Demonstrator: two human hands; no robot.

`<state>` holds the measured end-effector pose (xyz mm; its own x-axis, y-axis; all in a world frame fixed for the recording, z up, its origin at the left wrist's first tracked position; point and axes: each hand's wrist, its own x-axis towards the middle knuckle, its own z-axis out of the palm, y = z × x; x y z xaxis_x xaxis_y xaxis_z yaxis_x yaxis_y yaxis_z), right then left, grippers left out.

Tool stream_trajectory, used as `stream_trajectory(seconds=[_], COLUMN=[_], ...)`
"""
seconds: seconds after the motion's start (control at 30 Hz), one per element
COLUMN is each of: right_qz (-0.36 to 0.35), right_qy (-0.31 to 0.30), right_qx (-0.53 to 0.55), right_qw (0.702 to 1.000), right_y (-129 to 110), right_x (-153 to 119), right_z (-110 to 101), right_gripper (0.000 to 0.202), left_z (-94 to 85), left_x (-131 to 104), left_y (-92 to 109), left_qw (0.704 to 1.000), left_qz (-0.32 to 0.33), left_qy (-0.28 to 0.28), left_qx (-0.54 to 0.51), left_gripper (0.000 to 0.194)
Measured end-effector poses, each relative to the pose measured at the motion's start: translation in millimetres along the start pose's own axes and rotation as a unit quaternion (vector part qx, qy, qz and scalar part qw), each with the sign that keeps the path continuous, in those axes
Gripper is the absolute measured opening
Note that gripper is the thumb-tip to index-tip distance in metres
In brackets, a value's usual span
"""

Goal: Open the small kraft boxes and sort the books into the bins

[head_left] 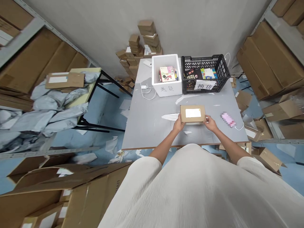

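Note:
A small brown cardboard box (pixel 193 119) with a white label on its top is between my hands, over the front part of the grey table (pixel 147 126). My left hand (pixel 179 123) grips its left side, the thumb along the edge. At the right end, my right hand (pixel 210 123) holds the box near its front corner with curled fingers. A white strip of paper (pixel 169 117) lies just left of the box. Beyond it stand a white foam box (pixel 167 90) with books and pens inside, and a black plastic crate (pixel 220 84) holding colourful packages.
A phone-like pink item (pixel 228 119) with a cable lies at the table's right. A white charger cable (pixel 148 97) curls at the left. Cardboard boxes (pixel 147 41) are stacked by the wall. Grey mail bags (pixel 59 101) fill a side table. Open cartons (pixel 268 158) stand at right.

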<state>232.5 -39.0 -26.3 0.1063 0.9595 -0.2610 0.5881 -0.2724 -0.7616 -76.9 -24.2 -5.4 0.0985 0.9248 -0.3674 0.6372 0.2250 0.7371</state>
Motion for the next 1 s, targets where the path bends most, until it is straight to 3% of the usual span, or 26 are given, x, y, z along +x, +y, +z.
stream_trajectory(seconds=[0.3, 0.53, 0.67, 0.77, 0.87, 1.0], right_qz=[-0.032, -0.028, -0.078, -0.099, -0.115, -0.103], right_qy=[0.082, 0.058, 0.031, 0.019, 0.02, 0.028], right_qx=[-0.057, -0.037, -0.012, -0.034, -0.042, -0.031], right_qw=[0.995, 0.997, 0.996, 0.994, 0.992, 0.994], right_y=[-39, -34, -25, -21, -16, 3], right_x=[-16, -9, -2, 4, 9, 9], right_z=[-27, -23, -12, -7, -8, -17], right_gripper=[0.051, 0.057, 0.066, 0.059, 0.049, 0.049], left_z=[-25.7, -20.2, -10.9, -2.7, 5.3, 12.6], left_x=[-16, -1, 5, 3, -3, -7], left_y=[28, 26, 23, 27, 31, 30], left_qw=[0.997, 0.996, 0.994, 0.985, 0.971, 0.959], left_qz=[0.015, -0.019, 0.058, 0.123, 0.17, 0.205], left_qy=[0.071, 0.089, 0.093, 0.097, 0.07, 0.03], left_qx=[0.029, 0.026, 0.009, 0.07, 0.152, 0.196], left_gripper=[0.065, 0.055, 0.062, 0.062, 0.054, 0.05])
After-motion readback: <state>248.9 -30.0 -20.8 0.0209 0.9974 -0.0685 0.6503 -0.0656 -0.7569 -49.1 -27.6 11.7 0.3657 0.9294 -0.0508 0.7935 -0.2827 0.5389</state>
